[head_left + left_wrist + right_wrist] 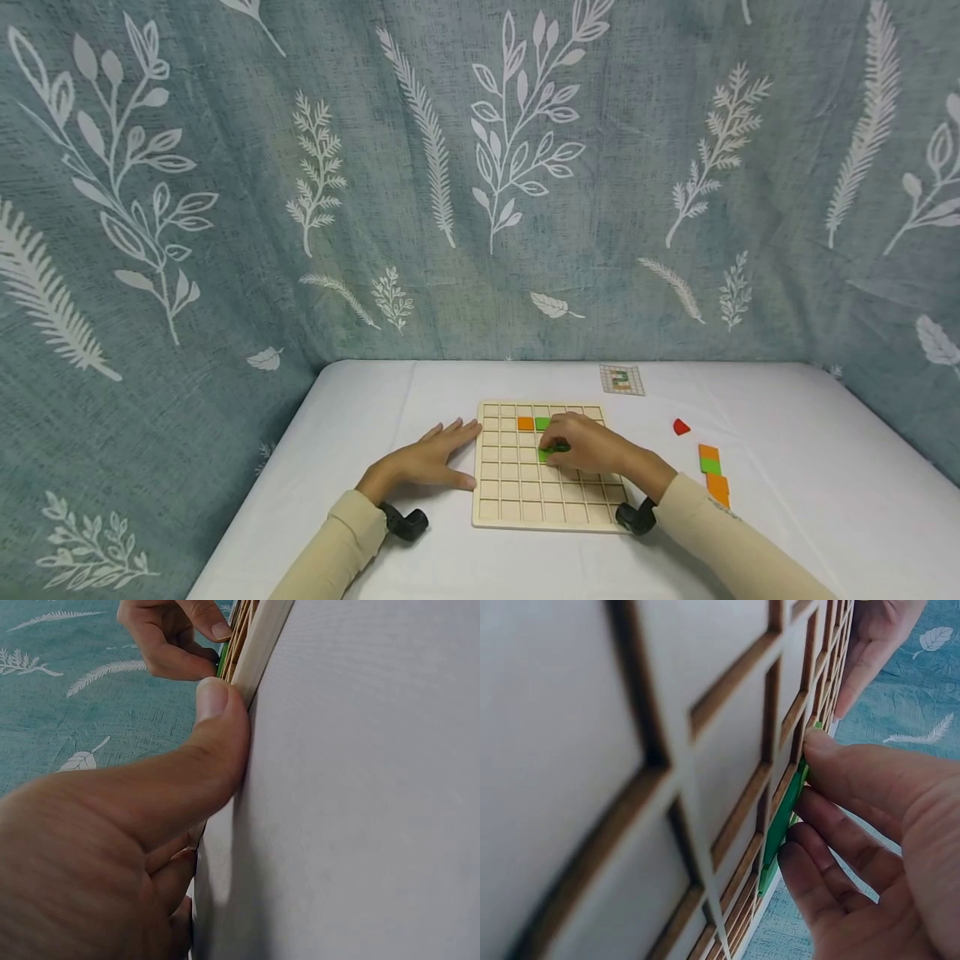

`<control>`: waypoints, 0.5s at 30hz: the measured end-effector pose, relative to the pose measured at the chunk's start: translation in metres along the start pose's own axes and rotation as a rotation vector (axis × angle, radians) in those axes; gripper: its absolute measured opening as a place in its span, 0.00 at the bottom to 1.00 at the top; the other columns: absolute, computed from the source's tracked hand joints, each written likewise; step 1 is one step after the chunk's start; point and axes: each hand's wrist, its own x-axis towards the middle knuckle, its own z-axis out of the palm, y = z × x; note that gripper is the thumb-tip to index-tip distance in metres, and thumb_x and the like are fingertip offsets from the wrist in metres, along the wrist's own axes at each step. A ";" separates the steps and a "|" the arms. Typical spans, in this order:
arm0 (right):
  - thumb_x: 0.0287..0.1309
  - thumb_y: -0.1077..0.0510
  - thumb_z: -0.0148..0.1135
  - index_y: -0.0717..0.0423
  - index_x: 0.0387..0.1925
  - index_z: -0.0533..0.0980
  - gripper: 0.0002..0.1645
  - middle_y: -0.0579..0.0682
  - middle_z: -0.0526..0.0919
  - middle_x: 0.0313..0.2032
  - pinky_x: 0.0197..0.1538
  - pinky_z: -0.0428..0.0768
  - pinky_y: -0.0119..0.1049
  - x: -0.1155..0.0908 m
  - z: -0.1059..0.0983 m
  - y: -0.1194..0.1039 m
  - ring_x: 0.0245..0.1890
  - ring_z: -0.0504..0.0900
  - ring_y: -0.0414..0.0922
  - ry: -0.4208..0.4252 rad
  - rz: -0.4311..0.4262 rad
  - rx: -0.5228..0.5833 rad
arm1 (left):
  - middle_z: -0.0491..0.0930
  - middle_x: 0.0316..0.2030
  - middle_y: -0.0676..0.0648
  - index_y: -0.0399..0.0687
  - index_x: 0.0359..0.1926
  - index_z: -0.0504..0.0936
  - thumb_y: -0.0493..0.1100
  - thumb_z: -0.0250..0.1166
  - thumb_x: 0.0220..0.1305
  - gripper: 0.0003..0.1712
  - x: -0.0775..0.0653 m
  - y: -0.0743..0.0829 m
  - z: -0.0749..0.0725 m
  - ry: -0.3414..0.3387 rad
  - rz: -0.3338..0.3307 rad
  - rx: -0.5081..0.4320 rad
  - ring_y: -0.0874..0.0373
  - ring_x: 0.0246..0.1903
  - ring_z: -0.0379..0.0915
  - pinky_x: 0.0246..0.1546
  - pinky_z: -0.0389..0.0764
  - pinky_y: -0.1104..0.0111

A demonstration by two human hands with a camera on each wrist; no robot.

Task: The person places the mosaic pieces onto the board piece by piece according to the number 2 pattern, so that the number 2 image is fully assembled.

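Note:
A square wooden grid board (495, 509) lies on the white table. An orange tile (526, 423) and a light green tile (542, 423) sit side by side in a row near its far edge. My right hand (588, 443) is over the middle of the board, thumb and fingers pinching a dark green piece (781, 826) close against the grid. Another light green tile (544, 456) shows by its fingertips. My left hand (433, 459) rests spread on the table, with thumb (214, 705) and fingertips at the board's left edge.
Right of the board lie a small red piece (681, 427) and a short line of orange tiles (717, 488) with a light green tile (711, 467) among them. A card with a printed grid pattern (622, 380) lies behind the board. A patterned curtain (465, 317) stands behind the table.

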 end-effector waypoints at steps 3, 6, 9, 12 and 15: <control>0.58 0.58 0.71 0.53 0.42 0.85 0.10 0.44 0.84 0.41 0.47 0.82 0.36 -0.001 0.000 -0.001 0.43 0.80 0.41 -0.006 0.004 -0.012 | 0.47 0.80 0.49 0.49 0.80 0.50 0.62 0.69 0.60 0.57 0.000 0.000 0.001 -0.004 -0.001 -0.008 0.49 0.80 0.35 0.80 0.35 0.50; 0.59 0.57 0.71 0.52 0.43 0.85 0.10 0.44 0.83 0.41 0.47 0.82 0.37 -0.002 -0.001 -0.001 0.43 0.79 0.42 -0.001 0.007 -0.018 | 0.47 0.80 0.48 0.49 0.80 0.50 0.63 0.69 0.60 0.57 0.000 0.000 0.001 -0.008 -0.002 -0.018 0.48 0.80 0.35 0.80 0.35 0.49; 0.60 0.56 0.70 0.52 0.43 0.85 0.10 0.45 0.82 0.42 0.46 0.83 0.37 -0.004 -0.002 -0.002 0.43 0.80 0.44 0.029 -0.009 -0.017 | 0.47 0.80 0.48 0.48 0.79 0.50 0.63 0.69 0.60 0.57 0.001 0.000 0.001 -0.009 -0.001 -0.018 0.48 0.80 0.35 0.80 0.35 0.49; 0.61 0.57 0.69 0.54 0.43 0.85 0.09 0.47 0.83 0.41 0.43 0.83 0.37 -0.006 -0.008 -0.001 0.41 0.81 0.46 0.075 -0.040 -0.012 | 0.47 0.80 0.48 0.48 0.79 0.50 0.63 0.69 0.60 0.57 0.001 -0.001 0.000 -0.004 0.003 -0.009 0.48 0.80 0.35 0.80 0.35 0.49; 0.61 0.59 0.68 0.56 0.44 0.84 0.10 0.51 0.84 0.42 0.41 0.84 0.38 -0.009 -0.018 0.002 0.40 0.81 0.45 0.100 -0.058 -0.005 | 0.47 0.80 0.48 0.48 0.79 0.50 0.63 0.69 0.60 0.56 0.001 -0.001 0.000 -0.003 0.000 -0.008 0.49 0.80 0.36 0.80 0.35 0.50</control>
